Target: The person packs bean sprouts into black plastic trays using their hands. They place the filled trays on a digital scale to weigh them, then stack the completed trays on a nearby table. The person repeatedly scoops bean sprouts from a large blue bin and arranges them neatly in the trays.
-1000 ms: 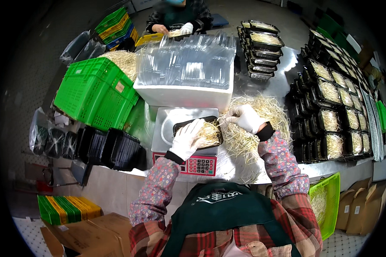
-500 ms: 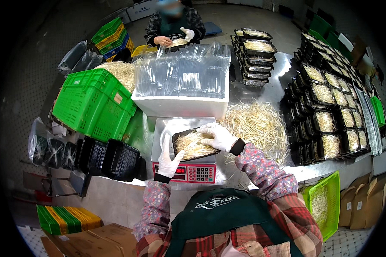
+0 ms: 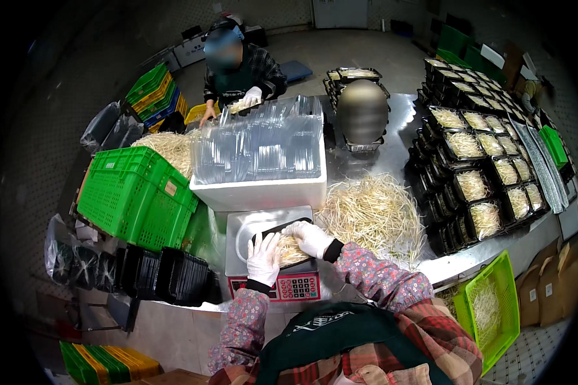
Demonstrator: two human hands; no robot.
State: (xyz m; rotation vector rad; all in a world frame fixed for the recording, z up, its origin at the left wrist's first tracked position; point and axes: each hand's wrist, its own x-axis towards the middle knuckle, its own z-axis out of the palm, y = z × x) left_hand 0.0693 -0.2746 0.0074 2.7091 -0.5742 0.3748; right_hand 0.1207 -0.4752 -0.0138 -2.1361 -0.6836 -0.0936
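Observation:
A black plastic tray (image 3: 306,265) of pale bean sprouts (image 3: 292,252) rests on the metal plate of a scale (image 3: 237,226) with a red keypad panel. My gloved left hand (image 3: 263,262) lies over the tray's left end, its fingers stretched out against the sprouts. From the right, my gloved right hand (image 3: 309,239) reaches over the tray's far right side, its fingers bent down onto the sprouts; their tips are partly hidden. Beside the scale on the right spreads a loose heap of bean sprouts (image 3: 369,215).
Behind the scale stands a white foam box (image 3: 260,196) of clear lids. Green crates (image 3: 131,199) and black empty trays (image 3: 180,276) are at left, stacked filled trays (image 3: 472,186) at right. A co-worker (image 3: 237,74) handles another tray across the table.
My left hand has moved from the tray's left edge onto the sprouts. My right hand remains at the tray. The view has shifted, and the co-worker's hands have moved.

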